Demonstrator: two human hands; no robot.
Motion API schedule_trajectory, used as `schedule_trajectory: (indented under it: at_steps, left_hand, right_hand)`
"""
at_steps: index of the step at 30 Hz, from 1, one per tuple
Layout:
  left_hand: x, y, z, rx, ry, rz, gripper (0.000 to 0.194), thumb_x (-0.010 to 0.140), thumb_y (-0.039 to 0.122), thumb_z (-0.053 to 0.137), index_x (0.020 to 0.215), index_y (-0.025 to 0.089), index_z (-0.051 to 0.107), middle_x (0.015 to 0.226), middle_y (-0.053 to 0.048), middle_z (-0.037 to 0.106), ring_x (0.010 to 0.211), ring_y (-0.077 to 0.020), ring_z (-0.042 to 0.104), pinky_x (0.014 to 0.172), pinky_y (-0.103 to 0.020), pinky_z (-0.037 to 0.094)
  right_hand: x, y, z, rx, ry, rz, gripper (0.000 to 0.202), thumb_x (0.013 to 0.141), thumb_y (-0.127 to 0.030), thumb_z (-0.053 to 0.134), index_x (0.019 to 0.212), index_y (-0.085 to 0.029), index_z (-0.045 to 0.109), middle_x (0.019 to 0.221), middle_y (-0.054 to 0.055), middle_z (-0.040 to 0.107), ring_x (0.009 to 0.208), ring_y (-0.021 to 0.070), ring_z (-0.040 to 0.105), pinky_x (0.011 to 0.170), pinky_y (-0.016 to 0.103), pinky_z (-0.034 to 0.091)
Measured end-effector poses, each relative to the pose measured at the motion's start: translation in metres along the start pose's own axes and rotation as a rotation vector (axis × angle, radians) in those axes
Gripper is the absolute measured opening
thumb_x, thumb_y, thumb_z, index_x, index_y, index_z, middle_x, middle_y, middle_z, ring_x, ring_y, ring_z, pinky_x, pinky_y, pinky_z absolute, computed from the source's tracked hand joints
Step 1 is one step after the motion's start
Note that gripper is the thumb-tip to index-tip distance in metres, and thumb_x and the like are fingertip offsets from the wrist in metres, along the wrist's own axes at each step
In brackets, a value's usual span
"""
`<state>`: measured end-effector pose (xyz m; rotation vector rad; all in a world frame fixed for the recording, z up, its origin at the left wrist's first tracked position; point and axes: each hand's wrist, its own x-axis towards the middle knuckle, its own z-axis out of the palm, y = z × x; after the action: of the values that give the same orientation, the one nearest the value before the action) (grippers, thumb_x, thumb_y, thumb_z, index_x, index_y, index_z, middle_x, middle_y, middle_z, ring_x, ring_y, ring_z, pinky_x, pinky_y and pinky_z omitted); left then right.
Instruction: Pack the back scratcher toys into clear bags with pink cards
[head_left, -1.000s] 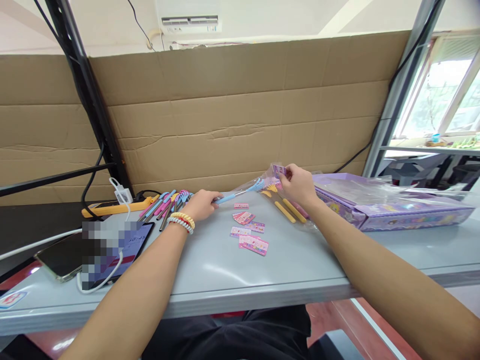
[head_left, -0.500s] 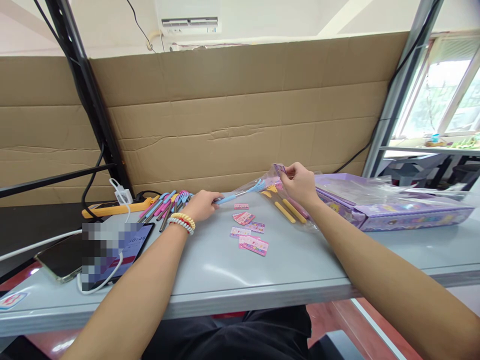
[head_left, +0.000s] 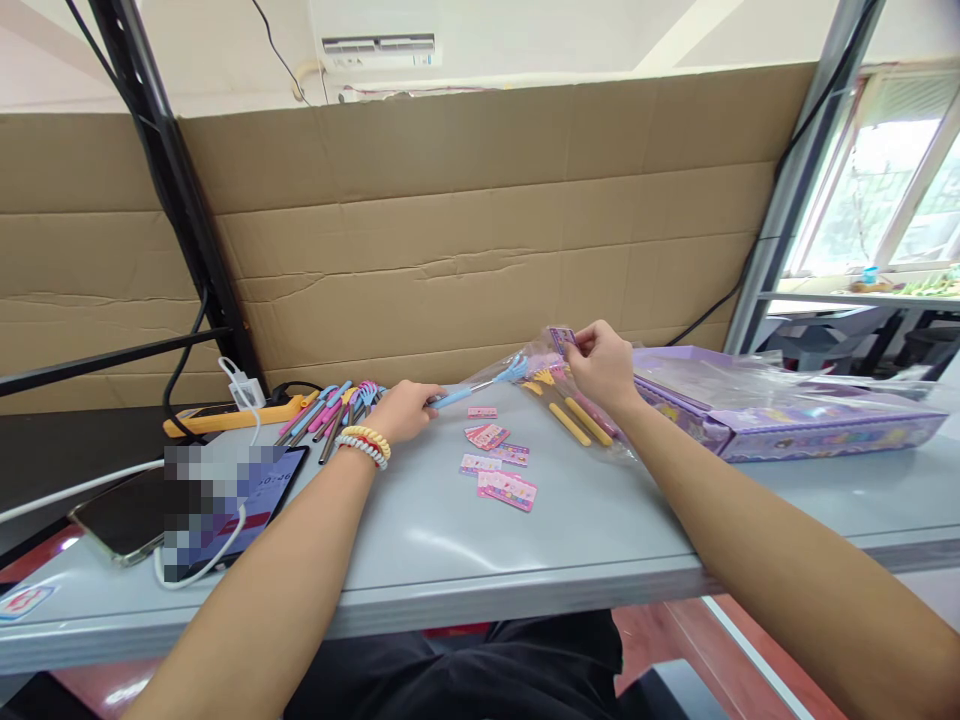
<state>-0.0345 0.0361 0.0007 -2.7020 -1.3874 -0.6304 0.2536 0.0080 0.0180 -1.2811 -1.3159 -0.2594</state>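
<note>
My left hand (head_left: 407, 410) is closed on the handle end of a blue fork-tipped stick (head_left: 454, 397), whose blue head lies within a clear plastic bag. My right hand (head_left: 602, 362) pinches a small purple card (head_left: 561, 340) at the bag's upper end. Under and beside the right hand, yellow-handled sticks (head_left: 570, 424) and a pink one rest in clear plastic. Several small pink and purple cards (head_left: 510, 490) are scattered on the grey table (head_left: 420, 520) between my forearms.
Left of my left hand lies a pile of colourful sticks (head_left: 330, 415). Two phones (head_left: 124, 515) with a white cable and a yellow object (head_left: 202, 420) are further left. A purple box (head_left: 817, 425) with plastic on top stands right. Cardboard (head_left: 480, 230) rises behind.
My right hand has shifted very slightly to the right and up with the purple card. My left hand stays in place on the blue stick.
</note>
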Motion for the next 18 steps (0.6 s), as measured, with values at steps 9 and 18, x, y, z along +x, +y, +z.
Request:
schedule_trajectory:
  at_steps: [9,18]
  left_hand:
    - [0.0008,-0.0006,0.0009,0.019,0.001,-0.009,0.037,0.076,0.018,0.051,0.110,0.023,0.065,0.092,-0.003,0.071,0.080,-0.0172,0.062,0.070,-0.025,0.046]
    - [0.0011,-0.0012,0.0010,0.014,-0.001,-0.007,0.037,0.076,0.018,0.051,0.110,0.022,0.065,0.095,-0.004,0.071,0.082,-0.0179,0.062,0.071,-0.026,0.045]
  right_hand:
    - [0.0031,0.0029,-0.0001,0.022,0.042,0.025,0.012,0.068,-0.022,0.057,0.064,-0.021,0.046,0.060,0.001,0.059,0.057,0.0157,0.054,0.059,0.029,0.040]
    - [0.0067,0.0054,0.0003,0.143,0.049,0.098,0.017,0.059,-0.021,0.064,0.064,-0.020,0.049,0.061,0.000,0.060,0.059,0.0175,0.058,0.059,0.031,0.044]
